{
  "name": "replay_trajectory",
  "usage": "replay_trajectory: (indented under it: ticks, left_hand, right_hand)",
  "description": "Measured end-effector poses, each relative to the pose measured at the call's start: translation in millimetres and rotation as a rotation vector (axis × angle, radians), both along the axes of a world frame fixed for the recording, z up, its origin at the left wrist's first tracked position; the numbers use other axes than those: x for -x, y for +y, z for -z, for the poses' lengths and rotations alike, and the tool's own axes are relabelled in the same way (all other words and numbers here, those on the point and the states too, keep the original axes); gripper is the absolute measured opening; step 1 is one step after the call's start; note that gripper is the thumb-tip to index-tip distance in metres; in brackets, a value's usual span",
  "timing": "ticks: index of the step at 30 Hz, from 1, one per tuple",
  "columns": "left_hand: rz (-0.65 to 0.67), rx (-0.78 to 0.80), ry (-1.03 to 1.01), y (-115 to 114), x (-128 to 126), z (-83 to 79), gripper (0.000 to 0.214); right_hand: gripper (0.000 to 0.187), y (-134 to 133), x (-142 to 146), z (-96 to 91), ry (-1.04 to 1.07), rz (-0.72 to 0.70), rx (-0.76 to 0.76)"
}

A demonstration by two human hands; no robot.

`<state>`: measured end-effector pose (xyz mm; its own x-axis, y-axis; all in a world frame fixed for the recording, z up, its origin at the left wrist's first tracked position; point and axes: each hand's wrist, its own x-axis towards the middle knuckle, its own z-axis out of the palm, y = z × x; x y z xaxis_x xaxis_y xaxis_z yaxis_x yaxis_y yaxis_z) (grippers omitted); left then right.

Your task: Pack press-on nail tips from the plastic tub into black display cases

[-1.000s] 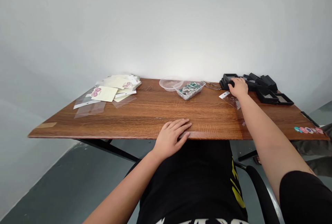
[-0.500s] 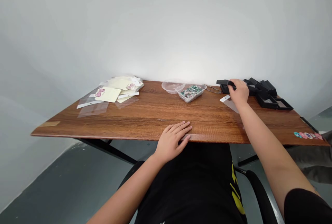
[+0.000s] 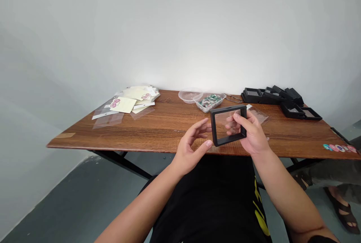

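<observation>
My right hand [image 3: 252,130] grips a black display frame [image 3: 213,128] by its right side, above the front of the table. The frame has a clear film window, and my fingers show through it from behind. My left hand [image 3: 193,147] is just left of the frame, thumb and fingers apart, with nothing in it. Behind the frame lies a clear plastic bag [image 3: 259,114] with a white header. A clear tub [image 3: 210,102] holding small green and whitish packets stands farther back, beside a round clear lid [image 3: 189,95].
At the back right are several black frames [image 3: 278,94] in a pile. Cream cards [image 3: 124,104] with pink bows and clear bags lie at the left. Round stickers [image 3: 340,148] line the right front edge of the wooden table [image 3: 158,130]. Another person's sandalled foot [image 3: 344,209] is at lower right.
My right hand has brought a black display frame from the back right pile to the front middle. My left hand has lifted off the table edge and turned toward the frame.
</observation>
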<state>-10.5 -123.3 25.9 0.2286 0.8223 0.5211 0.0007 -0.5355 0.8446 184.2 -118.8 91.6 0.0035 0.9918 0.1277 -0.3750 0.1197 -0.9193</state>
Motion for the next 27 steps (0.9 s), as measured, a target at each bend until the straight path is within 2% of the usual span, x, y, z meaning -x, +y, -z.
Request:
replay_trajectory:
  ticks: [3, 7, 11, 14, 17, 23, 25, 27]
  left_hand:
    - [0.1, 0.153, -0.129, -12.8, -9.9, -19.5, 0.039]
    - [0.158, 0.282, -0.218, -22.7, -17.0, -35.4, 0.041]
    - [0.132, 0.463, -0.287, -19.6, -17.1, -37.1, 0.041]
    - [0.11, 0.585, -0.356, -13.1, -16.7, -33.4, 0.041]
    - [0.088, 0.617, -0.373, -7.8, -17.8, -30.5, 0.04]
    - [0.085, 0.596, -0.371, -12.9, -17.0, -30.3, 0.043]
    - [0.113, 0.463, -0.337, -19.8, -15.3, -30.7, 0.054]
    - [0.117, 0.217, -0.217, -26.7, -14.0, -30.8, 0.069]
  right_hand:
    - [0.036, -3.1, 6.4, 1.3, 0.094, -0.081, 0.12]
    - [0.032, -7.0, 13.2, 7.2, 0.089, -0.096, 0.141]
    - [0.029, -16.2, 12.9, 10.5, 0.023, -0.061, 0.062]
    - [0.028, -24.4, 8.1, 12.4, -0.053, -0.127, 0.019]
    - [0.027, -29.3, 3.3, 16.7, -0.127, -0.2, -0.012]
    - [0.03, -28.2, 1.8, 30.2, -0.125, -0.189, 0.063]
    - [0.033, -27.8, 4.1, 34.0, -0.057, -0.196, 0.118]
    - [0.035, -29.3, 7.8, 36.1, 0.01, -0.229, 0.192]
